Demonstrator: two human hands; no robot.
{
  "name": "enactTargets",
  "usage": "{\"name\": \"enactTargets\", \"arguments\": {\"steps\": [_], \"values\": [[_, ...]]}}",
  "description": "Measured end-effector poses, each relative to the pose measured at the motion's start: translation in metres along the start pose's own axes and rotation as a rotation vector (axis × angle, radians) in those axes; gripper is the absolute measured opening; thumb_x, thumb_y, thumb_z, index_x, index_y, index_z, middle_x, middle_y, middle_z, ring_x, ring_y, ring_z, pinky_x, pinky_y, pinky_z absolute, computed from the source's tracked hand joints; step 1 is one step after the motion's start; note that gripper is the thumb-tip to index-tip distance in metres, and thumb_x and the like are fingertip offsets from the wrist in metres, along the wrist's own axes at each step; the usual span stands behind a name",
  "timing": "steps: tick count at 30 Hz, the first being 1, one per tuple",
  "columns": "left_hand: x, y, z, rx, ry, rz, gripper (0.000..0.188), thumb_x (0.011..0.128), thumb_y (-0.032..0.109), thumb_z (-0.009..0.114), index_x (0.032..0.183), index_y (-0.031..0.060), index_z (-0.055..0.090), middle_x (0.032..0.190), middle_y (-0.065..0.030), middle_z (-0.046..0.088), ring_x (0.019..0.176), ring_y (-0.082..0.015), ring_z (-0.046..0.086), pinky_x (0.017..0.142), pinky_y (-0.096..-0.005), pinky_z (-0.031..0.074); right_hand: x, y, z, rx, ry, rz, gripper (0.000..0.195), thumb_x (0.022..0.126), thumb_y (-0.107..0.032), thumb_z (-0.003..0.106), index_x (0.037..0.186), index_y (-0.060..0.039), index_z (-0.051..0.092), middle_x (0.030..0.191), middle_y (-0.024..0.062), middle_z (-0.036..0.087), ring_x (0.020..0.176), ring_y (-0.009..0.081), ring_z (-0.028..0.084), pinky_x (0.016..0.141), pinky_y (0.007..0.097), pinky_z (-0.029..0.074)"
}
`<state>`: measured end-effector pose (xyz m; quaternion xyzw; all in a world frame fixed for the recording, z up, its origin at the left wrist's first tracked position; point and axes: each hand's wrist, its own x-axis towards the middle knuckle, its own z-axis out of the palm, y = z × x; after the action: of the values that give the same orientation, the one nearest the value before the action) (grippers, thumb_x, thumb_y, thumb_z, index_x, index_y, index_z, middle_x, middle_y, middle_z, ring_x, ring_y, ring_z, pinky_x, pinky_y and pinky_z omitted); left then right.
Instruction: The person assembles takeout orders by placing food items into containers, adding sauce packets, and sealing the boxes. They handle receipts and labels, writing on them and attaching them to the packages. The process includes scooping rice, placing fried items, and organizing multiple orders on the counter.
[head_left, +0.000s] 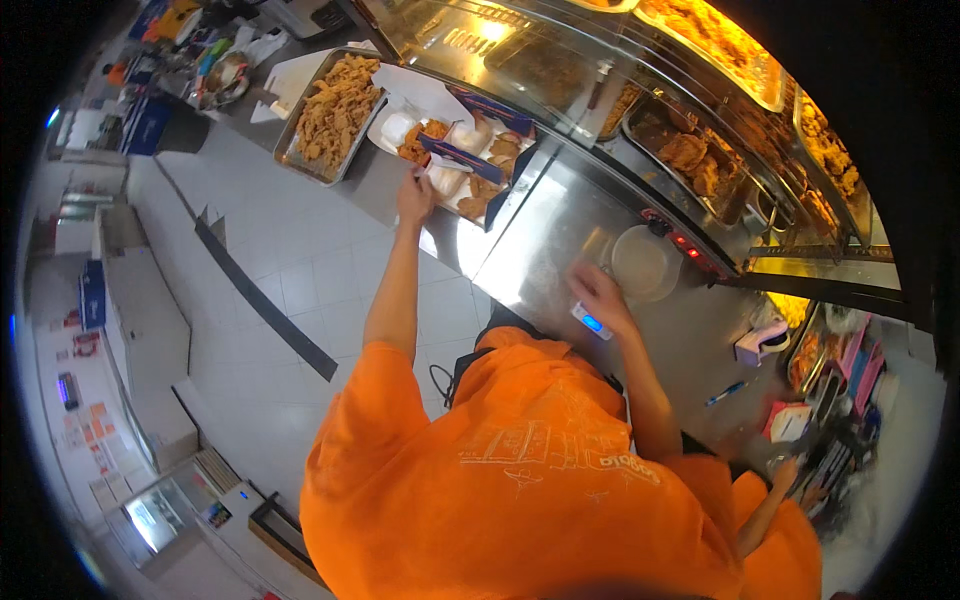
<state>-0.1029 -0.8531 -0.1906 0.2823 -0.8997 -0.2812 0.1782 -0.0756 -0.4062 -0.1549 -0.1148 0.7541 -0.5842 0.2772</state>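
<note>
My left hand (416, 196) is at the near edge of an open paperboard food box (454, 199), its fingers pinched on the rim. Other open boxes stand against it, holding fried chicken pieces (421, 141) and white wrapped or rounded items (397, 127) that I cannot name surely. My right hand (600, 292), blurred by motion, hovers above a small scale (592, 322) with a lit blue display; nothing shows between its fingers. Just beyond it is a round translucent plastic container (645, 262) on the steel counter (555, 217).
A metal tray of fried chicken strips (337, 112) stands at the upper left. A heated glass display case (675, 135) with trays of fried food runs along the counter. A tape dispenser (761, 343) and a pen (725, 394) lie at right, near a co-worker's hand (784, 476).
</note>
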Motion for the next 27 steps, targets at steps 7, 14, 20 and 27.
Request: {"name": "enactTargets", "arguments": {"steps": [7,14,20,27], "values": [[-0.019,0.02,0.003,-0.219,-0.269,0.115,0.026,0.097,0.021,0.054,0.09,-0.0007,0.066,0.085,-0.0251,0.068,0.082,-0.0452,0.065,0.075,-0.0503,0.051,0.149,-0.026,0.123,-0.271,0.403,0.095,0.049,0.092,-0.035,0.071,0.127,-0.0029,0.057,0.089,0.0137,0.07,0.078,0.0269,0.068,0.07,0.0389,0.053],[-0.052,0.085,-0.026,-0.122,-0.278,0.436,0.033,0.081,0.01,0.068,0.113,0.0047,0.062,0.11,-0.0182,0.058,0.096,-0.0369,0.057,0.078,-0.0471,0.045,0.095,-0.027,0.079,-0.518,0.444,-0.007,0.018,0.09,-0.009,0.059,0.105,-0.0005,0.061,0.08,0.0244,0.067,0.076,0.0423,0.067,0.071,0.0499,0.052],[-0.042,0.115,0.005,-0.127,-0.324,0.653,0.034,0.084,0.017,0.069,0.117,0.0136,0.064,0.113,-0.0103,0.059,0.096,-0.0301,0.056,0.081,-0.0445,0.041,0.068,-0.014,0.051,-0.521,0.51,0.093,0.022,0.088,-0.007,0.057,0.107,0.0029,0.063,0.079,0.0252,0.067,0.075,0.0417,0.068,0.071,0.0492,0.052],[-0.061,0.144,0.025,-0.13,-0.263,0.524,0.025,0.082,0.02,0.074,0.107,0.0144,0.072,0.106,-0.0076,0.063,0.091,-0.0296,0.056,0.078,-0.0433,0.039,0.055,-0.023,0.032,-0.54,0.443,0.082,0.027,0.09,-0.013,0.059,0.11,0.0033,0.065,0.084,0.0254,0.069,0.079,0.0418,0.068,0.073,0.0479,0.053]]}}
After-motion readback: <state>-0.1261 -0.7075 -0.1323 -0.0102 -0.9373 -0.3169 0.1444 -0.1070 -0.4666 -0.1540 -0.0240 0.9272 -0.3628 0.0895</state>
